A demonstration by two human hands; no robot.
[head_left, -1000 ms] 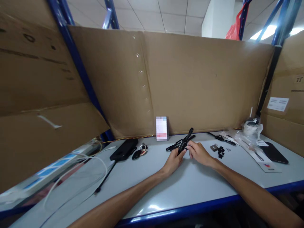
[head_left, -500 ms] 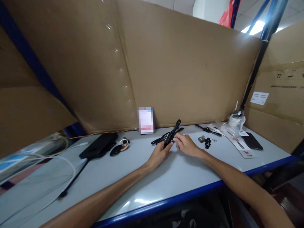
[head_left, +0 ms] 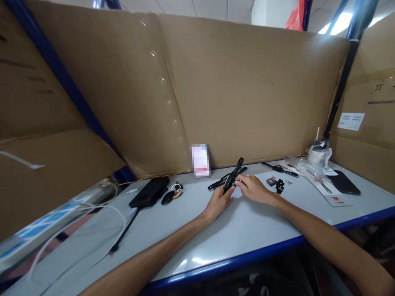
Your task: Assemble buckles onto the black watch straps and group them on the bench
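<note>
My left hand (head_left: 219, 203) is closed around the lower end of a long, black, glossy handle-shaped piece (head_left: 237, 168), which slants up and away with its rounded end on top. The fingers of my right hand (head_left: 251, 188) are pinched against the side of this piece, near its middle. A small light-coloured bit shows at those fingertips, too small to name. Behind the held piece, other slim black parts (head_left: 216, 183) lie on the grey tabletop (head_left: 197, 242). To the right of my right hand are small black parts (head_left: 279, 186) and a small brownish-grey block (head_left: 272, 181).
Farther right lie another long black piece (head_left: 280, 169), a clear package on a card (head_left: 335, 200), a phone (head_left: 345, 182) and a wrapped cup (head_left: 317, 154). On the left are a black case (head_left: 150, 192), keys with a black fob (head_left: 168, 197), cables and a power strip (head_left: 46, 232). Cardboard (head_left: 247, 90) walls the back.
The view has turned a little left, so the table and both hands appear farther right. Both hands keep nearly the same hold on the black piece.
</note>
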